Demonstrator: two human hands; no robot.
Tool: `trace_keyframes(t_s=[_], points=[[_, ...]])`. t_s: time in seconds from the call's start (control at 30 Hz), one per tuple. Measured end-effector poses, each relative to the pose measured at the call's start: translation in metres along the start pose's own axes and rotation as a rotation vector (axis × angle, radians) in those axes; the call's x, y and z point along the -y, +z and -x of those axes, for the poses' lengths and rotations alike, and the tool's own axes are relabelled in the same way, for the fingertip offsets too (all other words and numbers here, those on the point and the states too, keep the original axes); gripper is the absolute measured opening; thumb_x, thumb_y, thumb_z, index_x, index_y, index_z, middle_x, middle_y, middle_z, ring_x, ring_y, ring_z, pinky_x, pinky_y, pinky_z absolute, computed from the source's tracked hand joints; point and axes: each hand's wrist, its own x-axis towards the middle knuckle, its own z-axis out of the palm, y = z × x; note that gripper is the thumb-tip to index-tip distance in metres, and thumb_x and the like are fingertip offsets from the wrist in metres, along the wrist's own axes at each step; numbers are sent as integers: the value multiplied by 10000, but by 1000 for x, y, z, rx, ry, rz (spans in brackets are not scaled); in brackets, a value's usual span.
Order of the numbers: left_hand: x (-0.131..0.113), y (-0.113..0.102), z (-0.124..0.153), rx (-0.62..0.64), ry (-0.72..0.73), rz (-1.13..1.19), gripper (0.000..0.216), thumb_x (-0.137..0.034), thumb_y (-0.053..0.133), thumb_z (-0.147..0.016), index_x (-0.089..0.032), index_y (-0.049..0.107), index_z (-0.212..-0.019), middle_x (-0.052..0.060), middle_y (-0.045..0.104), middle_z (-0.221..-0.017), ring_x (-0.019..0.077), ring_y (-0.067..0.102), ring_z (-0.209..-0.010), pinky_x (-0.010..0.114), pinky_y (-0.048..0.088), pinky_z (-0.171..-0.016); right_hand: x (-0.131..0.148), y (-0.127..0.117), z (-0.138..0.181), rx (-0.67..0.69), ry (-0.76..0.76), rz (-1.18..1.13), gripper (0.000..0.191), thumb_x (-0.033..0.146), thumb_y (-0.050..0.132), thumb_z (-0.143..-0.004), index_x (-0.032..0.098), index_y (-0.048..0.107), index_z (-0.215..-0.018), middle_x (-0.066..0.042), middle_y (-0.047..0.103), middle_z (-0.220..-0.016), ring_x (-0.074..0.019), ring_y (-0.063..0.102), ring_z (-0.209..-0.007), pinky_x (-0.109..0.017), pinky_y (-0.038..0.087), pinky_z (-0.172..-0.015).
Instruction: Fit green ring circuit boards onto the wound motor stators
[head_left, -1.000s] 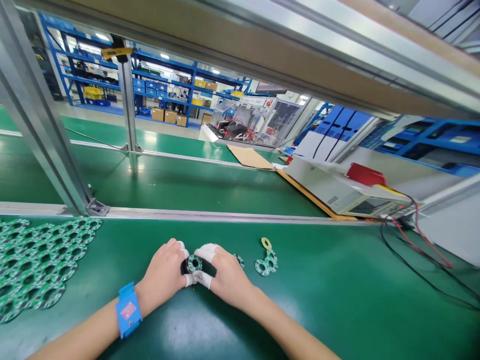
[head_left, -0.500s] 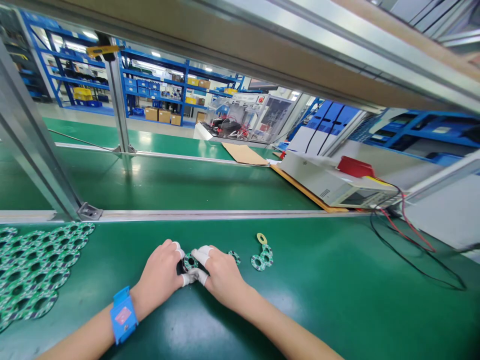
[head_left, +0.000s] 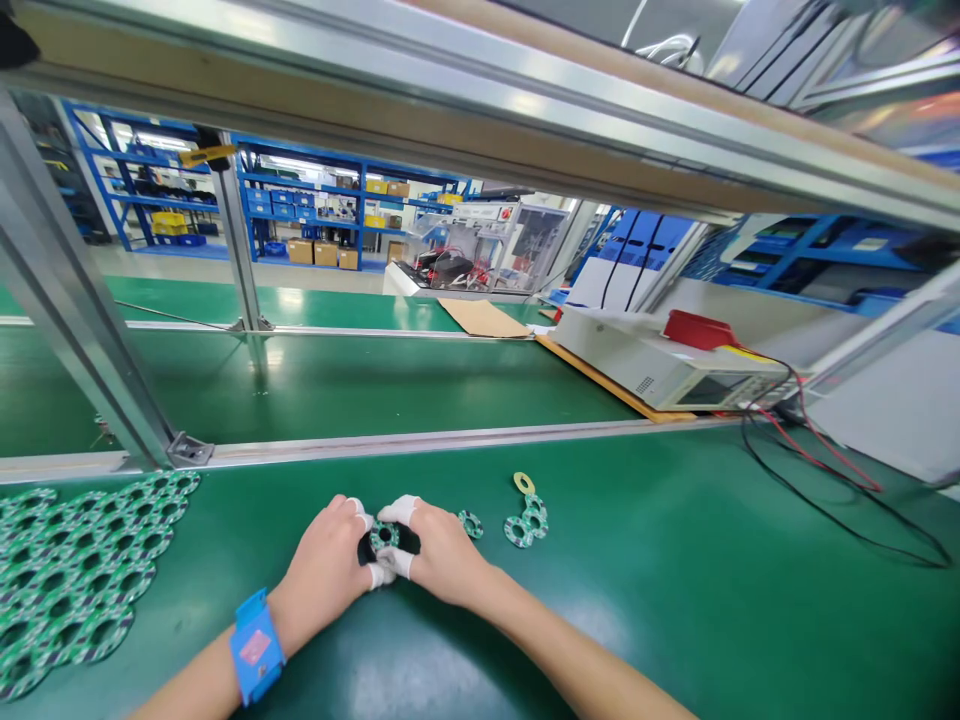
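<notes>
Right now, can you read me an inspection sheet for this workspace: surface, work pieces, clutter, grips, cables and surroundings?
Surface: green bench, glossy, with light reflections.
Work pieces: small ring-shaped part in hand; spread of green rings at left; loose ring just right of the hands; farther right, ring cluster with a yellow ring at its far end.
Clutter: brown sheet farther back; red item atop the grey instrument.
Grips: left grip and right grip, in white finger covers, both closed around the ring-shaped part.
Cables: black and red cables by the instrument, at right.
Surroundings: metal post at left; blue shelving behind.
</notes>
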Motion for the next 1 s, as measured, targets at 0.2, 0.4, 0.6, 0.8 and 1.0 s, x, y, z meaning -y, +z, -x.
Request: trace_keyframes(t_s=[0.2, 0.4, 0.6, 0.8, 1.0], points=[[-11, -9, 13, 9, 213, -23, 347, 31, 414, -730, -163, 578, -967, 73, 581, -1040, 190, 538, -976, 311, 455, -896, -11, 2, 1, 21, -55, -249, 372, 202, 685, -722, 189, 586, -1080, -57, 634, -1022, -204, 579, -905, -310, 465, -781], [-7, 17, 14, -135, 401, -164, 297, 34, 346, -793, -139, 584, -836, 76, 618, -869, 194, 588, -815, 311, 536, -747, -23, 10, -1, 56, -43, -488, 372, 45, 604, -705, 151, 586, -1061, -65, 627, -1010, -175, 575, -865, -295, 466, -784], [1, 20, 17, -322, 528, -197, 311, 16, 345, -788, -127, 596, -905, 85, 628, -917, 222, 580, -981, 334, 528, -853, -15, 8, 4, 8, 6, -425, 370, 71, 612, -697, 164, 592, -1055, -55, 622, -973, -186, 565, -880, -294, 452, -793], [0, 15, 8, -163, 221, 140, 343, -158, 577, -753, -184, 564, -1095, 86, 582, -1086, 201, 575, -980, 315, 492, -877, 5, -29, 22, 389, -109, -130, 173, 53, 590, -670, 197, 639, -754, 33, 615, -695, -136, 571, -660, -210, 416, -612], [78, -27, -73, -387, -219, 166, 167, -213, 571, -749, -143, 601, -898, 86, 609, -933, 236, 575, -933, 359, 455, -870, 11, 11, 28, 770, -608, -33, 410, 146, 556, -757, 202, 296, -445, 33, 473, -526, -113, 454, -520, -203, 291, -406]])
